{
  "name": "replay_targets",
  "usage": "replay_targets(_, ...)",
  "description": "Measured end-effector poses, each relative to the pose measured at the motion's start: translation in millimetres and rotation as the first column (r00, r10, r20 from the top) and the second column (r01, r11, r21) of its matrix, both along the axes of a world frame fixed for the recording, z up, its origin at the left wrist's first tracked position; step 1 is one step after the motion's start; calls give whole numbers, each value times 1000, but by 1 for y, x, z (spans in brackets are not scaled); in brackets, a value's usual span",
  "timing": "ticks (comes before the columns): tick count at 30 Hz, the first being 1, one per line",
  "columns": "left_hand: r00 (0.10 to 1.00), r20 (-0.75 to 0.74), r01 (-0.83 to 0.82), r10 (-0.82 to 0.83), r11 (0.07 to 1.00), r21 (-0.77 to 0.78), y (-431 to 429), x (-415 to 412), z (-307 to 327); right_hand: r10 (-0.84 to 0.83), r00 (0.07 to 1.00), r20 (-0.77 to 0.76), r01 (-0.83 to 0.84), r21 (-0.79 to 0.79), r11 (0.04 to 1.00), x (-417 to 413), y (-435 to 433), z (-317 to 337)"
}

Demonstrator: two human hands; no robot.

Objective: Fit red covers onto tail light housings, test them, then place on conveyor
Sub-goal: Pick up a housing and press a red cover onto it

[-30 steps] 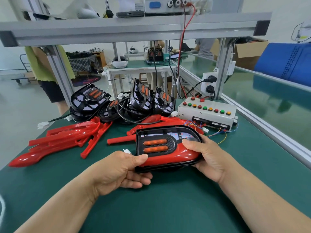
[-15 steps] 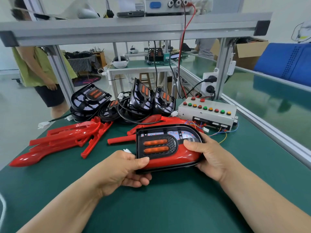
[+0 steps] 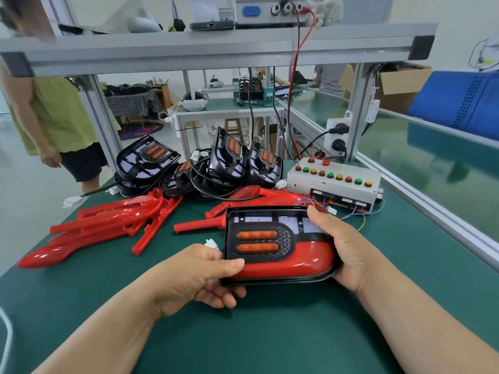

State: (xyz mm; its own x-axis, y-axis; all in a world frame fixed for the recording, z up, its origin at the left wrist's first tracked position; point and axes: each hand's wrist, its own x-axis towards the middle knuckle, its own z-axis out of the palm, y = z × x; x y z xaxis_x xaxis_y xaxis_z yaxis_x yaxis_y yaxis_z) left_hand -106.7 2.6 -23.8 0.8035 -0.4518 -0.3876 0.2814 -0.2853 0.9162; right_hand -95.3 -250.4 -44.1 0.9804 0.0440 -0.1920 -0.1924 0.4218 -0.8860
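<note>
Both hands hold one housing over the bench, near its centre. The left hand has its grip closed on the housing's left end, with the thumb on top at the near corner and the fingers curled beneath. The right hand has its grip closed round the right end, with the thumb lying over the far top edge and the palm against the rounded side. A red cover sits on the near and right part of the housing, and two orange lamps show at its left. Loose covers lie in a heap to the left on the bench. Beyond them, bare housings are piled among black cables. A button box stands at the far right, just beside the conveyor. A person in a green top stands off the bench, far left.
</note>
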Motion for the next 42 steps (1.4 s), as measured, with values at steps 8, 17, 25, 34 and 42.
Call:
replay_targets(8,967,243,-126,79,974,186,23,7,8,-60,997,-37,58,-61,996,3,-2,-2)
replay_targets(17,995,94,25,-34,995,99,17,3,5,-40,998,-45,37,-77,996,3,-2,-3)
replay_targets(25,993,-120,-19,9,996,-84,8,0,3,300,946,127,-302,-3,953,-4,-21,3)
replay_targets(34,975,-215,-89,60,988,-124,6,3,1,314,935,164,-315,-23,949,-4,-22,2)
replay_targets(42,987,24,-156,156,988,10,-2,4,-7,262,954,148,-261,-27,965,-3,-17,0)
